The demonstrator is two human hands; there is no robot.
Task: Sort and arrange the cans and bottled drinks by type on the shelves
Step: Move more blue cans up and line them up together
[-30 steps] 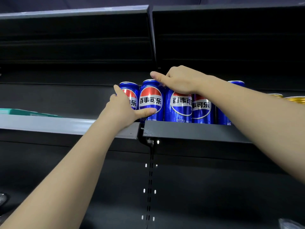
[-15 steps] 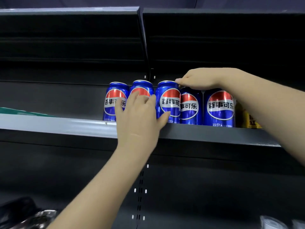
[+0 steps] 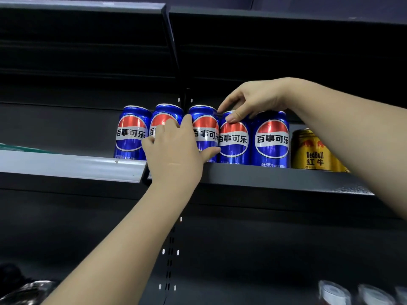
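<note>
On the dark metal shelf (image 3: 275, 178) in the head view, five glossy blue cola cans (image 3: 272, 139) stand upright in a tight row, smooth cylinders with red, white and blue round logos. Just beside the rightmost one stands a gold energy-drink can (image 3: 308, 150) (its right side is hidden by the forearm). The left hand (image 3: 176, 157) reaches up from below, palm toward the row, fingers spread across the second and third cans and the thumb pressed under the third; the hand is not closed around either. The right hand (image 3: 251, 100) arches over from the right, thumb and fingertips pinching the rim of the fourth can. Blurred clear bottle tops (image 3: 332, 291) show at lower right.
</note>
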